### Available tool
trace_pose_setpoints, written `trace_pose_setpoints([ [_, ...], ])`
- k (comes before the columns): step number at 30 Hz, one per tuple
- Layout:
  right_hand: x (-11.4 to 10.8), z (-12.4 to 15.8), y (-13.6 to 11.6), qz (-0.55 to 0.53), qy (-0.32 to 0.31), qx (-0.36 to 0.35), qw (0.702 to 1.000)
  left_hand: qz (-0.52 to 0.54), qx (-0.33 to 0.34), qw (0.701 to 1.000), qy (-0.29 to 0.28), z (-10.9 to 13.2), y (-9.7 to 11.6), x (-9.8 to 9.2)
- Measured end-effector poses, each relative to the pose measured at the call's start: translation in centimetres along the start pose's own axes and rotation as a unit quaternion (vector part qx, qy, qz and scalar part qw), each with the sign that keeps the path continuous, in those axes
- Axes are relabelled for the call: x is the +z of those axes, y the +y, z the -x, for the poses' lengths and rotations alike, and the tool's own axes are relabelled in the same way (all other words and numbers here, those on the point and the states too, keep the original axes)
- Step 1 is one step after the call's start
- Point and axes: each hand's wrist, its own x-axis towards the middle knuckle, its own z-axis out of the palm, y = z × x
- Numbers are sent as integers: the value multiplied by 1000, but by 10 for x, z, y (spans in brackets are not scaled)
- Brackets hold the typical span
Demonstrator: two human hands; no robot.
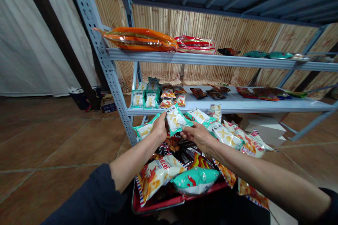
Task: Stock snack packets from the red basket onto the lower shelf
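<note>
Shelving [237, 105] stands toward twelve o'clock, a red basket [163, 205] at six; between, the left hand [159, 128] and right hand [196, 135] grip a teal-and-white bag [175, 119] at opposite sides, likely light, puffy, slick and crushable, so best pinched by its edges without squeezing

You've got uneven light: near edge dark, glare on the orange bag [139, 40]. Wide-lens stretch at your left and right edges.
</note>
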Motion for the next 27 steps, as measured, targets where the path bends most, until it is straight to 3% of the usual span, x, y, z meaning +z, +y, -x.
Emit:
trace_pose_setpoints([
  [3, -3, -5, 0, 34, 2, -23, 999, -34, -2, 999, 20, 8, 4, 4],
  [6, -9, -11, 1, 108, 0, -70, 992, -62, -7, 998, 6, 15, 5, 5],
  [10, -18, -14, -2, 273, -18, -184, 944, -110, 6, 994, -26, 20, 2, -2],
  [12, -21, -11, -6, 384, 4, -260, 886, -124, 32, 991, -26, 24, 1, -6],
  [15, -23, -5, -16, 544, 31, -351, 762, -110, 37, 992, -42, 36, 1, -9],
  [19, -22, 3, -22, 699, 34, -413, 583, -49, -5, 987, -150, 53, 3, -5],
  [21, -21, 8, -20, 745, 13, -436, 505, -30, -8, 984, -177, 57, 1, -3],
  [24, -18, 13, -13, 774, -33, -463, 429, -18, 24, 983, -179, 57, -3, -1],
  [27, -14, 15, -6, 786, -67, -467, 400, -31, 72, 982, -171, 54, -7, -1],
])
